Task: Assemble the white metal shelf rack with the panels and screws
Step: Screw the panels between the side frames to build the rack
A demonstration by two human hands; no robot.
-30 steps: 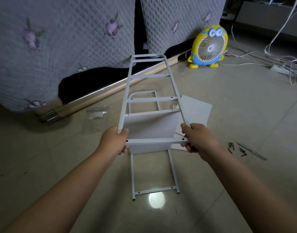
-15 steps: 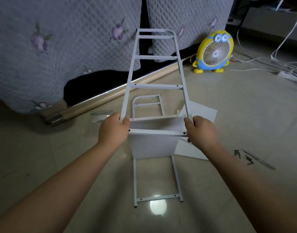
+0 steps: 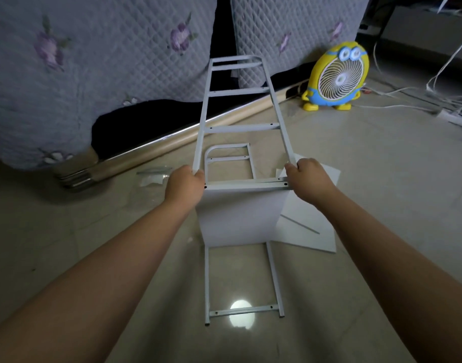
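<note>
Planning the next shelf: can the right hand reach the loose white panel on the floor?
Probably yes, once it lets go: the right hand grips the raised frame and the loose panel lies below it with nothing between. The left hand grips the frame too.

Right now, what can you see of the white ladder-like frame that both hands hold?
The frame is white painted metal, it seems, shaped like a ladder: two long side rails, flat rungs with small screw holes, a rounded far corner. It tilts up and away. The left hand and right hand grip its rails near the closest rung. A white panel meets that rung.
</note>
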